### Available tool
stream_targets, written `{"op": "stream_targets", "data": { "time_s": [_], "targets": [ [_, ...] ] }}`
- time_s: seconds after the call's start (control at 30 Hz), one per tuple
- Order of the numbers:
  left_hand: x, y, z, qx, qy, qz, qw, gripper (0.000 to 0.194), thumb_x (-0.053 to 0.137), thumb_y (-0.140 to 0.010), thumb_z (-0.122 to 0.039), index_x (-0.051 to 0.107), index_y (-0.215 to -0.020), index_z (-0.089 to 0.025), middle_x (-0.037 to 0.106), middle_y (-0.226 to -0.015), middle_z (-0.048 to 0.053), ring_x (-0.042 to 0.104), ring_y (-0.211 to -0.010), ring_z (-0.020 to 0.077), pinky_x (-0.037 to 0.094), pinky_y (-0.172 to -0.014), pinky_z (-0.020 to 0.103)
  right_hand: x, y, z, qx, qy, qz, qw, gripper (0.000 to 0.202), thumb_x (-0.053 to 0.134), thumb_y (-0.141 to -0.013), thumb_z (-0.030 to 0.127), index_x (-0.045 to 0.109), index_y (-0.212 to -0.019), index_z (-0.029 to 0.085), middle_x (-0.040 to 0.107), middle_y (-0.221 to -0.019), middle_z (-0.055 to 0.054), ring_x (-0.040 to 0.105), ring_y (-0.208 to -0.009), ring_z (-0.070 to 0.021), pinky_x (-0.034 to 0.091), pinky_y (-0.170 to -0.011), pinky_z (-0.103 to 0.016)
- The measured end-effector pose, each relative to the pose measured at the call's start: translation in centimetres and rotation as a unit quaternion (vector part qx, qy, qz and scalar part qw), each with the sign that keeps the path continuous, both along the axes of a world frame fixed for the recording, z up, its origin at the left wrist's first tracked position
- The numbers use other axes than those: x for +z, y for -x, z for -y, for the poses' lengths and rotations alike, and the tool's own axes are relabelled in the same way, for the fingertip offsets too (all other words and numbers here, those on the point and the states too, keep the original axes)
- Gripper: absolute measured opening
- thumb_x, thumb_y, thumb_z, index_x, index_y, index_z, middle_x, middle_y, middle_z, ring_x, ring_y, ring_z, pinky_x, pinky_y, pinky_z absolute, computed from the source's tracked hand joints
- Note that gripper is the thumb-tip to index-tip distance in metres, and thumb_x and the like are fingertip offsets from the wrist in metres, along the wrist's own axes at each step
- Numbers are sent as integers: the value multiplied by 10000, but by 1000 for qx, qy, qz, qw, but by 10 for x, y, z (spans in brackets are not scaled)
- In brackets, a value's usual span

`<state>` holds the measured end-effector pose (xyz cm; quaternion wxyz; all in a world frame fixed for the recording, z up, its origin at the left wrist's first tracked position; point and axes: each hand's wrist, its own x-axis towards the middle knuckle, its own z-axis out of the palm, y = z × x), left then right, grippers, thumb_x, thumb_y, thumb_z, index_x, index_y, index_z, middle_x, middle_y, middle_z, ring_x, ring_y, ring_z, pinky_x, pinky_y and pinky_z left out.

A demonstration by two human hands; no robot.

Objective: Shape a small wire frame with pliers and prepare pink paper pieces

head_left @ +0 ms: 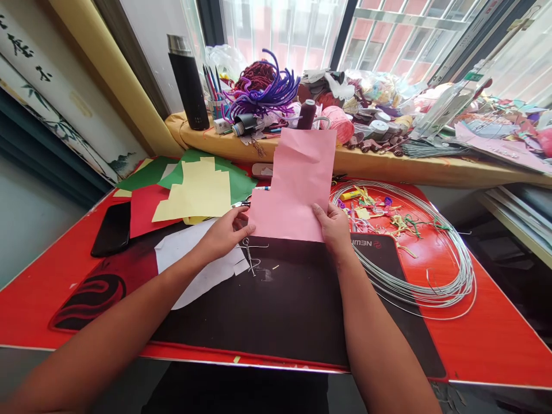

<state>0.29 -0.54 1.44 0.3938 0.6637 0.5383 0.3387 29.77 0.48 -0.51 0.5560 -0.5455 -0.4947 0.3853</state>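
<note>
A sheet of pink paper (302,178) with a stepped cut along its left side is held up over the dark desk mat (276,310). My right hand (336,230) grips its lower right edge, thumb on the front and fingers behind. At the lower left corner, my left hand (226,233) pinches the paper between thumb and fingers. White paper (194,282) lies on the mat under my left forearm. Just below the pink sheet rests a small piece of bent wire (250,257). Scissors, partly hidden, show behind my left hand.
Yellow paper (202,192), red paper (146,207) and green paper (239,184) lie at the left, beside a black phone (111,229). A coil of wire (457,270) surrounds scraps at the right. The sill holds a black thermos (188,86), purple pipe cleaners (267,92) and yarn (338,123).
</note>
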Motion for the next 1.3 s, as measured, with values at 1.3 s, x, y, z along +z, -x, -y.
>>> {"op": "stream_targets", "data": {
  "time_s": [1.3],
  "targets": [
    [-6, 55, -24, 257, 112, 484, 829, 129, 777, -816, -239, 738, -938, -229, 767, -1048, 31, 706, -886, 185, 554, -594, 195, 29, 36, 25, 60, -3, 335, 940, 309, 545, -1007, 458, 733, -986, 214, 762, -877, -55, 692, -802, -227, 490, -725, -307]
  ]
}}
